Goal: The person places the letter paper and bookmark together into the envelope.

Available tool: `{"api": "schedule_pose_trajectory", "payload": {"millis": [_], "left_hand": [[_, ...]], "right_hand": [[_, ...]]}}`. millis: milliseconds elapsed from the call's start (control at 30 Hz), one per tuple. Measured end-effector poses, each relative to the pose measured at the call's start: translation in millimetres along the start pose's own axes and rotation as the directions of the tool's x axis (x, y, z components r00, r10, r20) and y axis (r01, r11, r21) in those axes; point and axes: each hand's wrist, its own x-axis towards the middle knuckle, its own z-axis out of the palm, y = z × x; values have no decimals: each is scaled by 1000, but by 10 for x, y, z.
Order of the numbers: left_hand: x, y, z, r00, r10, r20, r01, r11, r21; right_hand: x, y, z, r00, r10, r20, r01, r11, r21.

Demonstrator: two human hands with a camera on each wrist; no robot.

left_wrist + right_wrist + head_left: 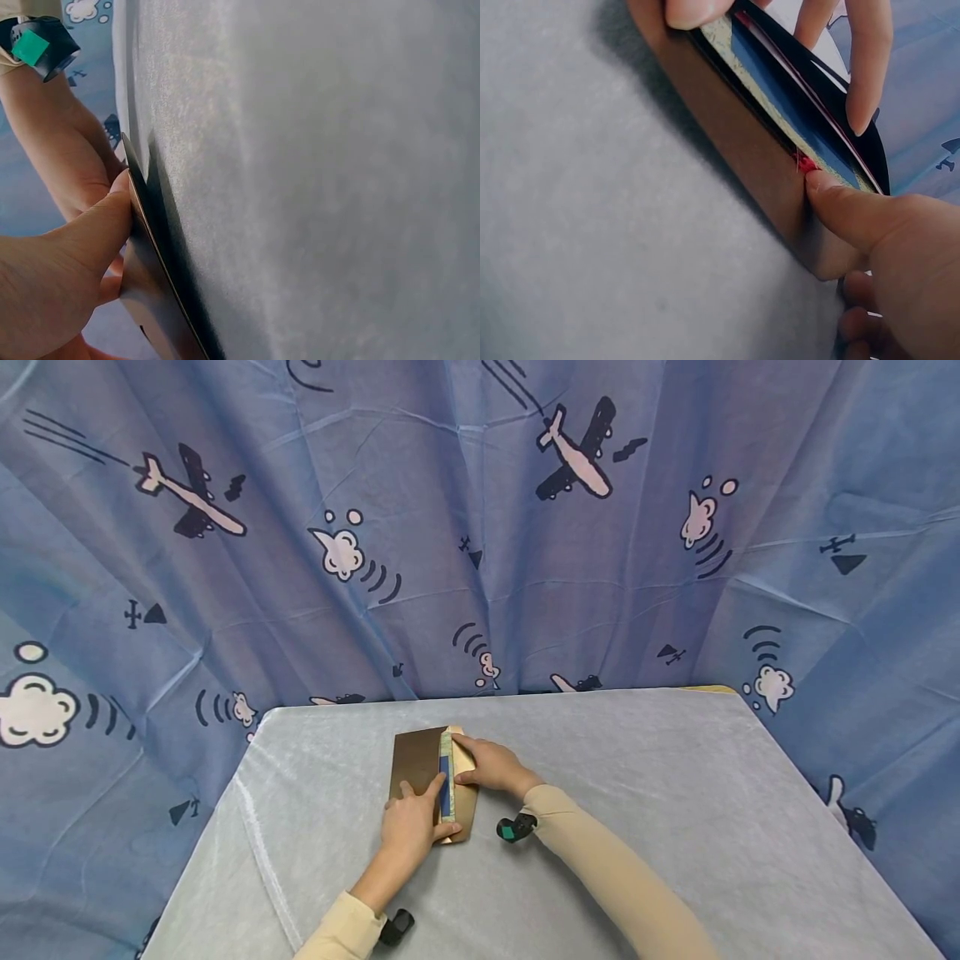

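A bronze-brown envelope (415, 762) lies at the middle of the table, its mouth spread along the right side. Inside show a blue strip (446, 787) and a pale patterned edge. My left hand (407, 824) holds the envelope from the near side, fingers over the brown panel and thumb on the flap's edge. At the far right corner my right hand (495, 767) grips the flap. In the right wrist view, its thumb presses by a small red thread (805, 162) at the opening, with the other fingers curled below.
A pale grey cloth covers the table (637, 793). Behind it hangs a blue curtain (420, 610) printed with planes and clouds. Black wrist cameras (516, 828) sit at both cuffs, close over the tabletop.
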Motion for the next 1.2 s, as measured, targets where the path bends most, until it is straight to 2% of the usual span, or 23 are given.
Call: {"api": "schedule_pose_trajectory", "payload": {"millis": [367, 767, 1067, 1200], "left_hand": [[-11, 6, 1, 1000, 12, 8, -12, 1000, 12], [-16, 16, -19, 1000, 16, -15, -15, 1000, 27], [-24, 7, -13, 1000, 21, -22, -21, 999, 33], [-14, 4, -9, 999, 24, -29, -23, 999, 36]], "right_hand": [[-16, -15, 1, 1000, 9, 1, -9, 1000, -20], [-12, -59, -18, 1000, 29, 10, -29, 999, -24], [-23, -58, -11, 1000, 18, 12, -18, 999, -31], [-28, -46, -42, 1000, 4, 28, -4, 1000, -1]]}}
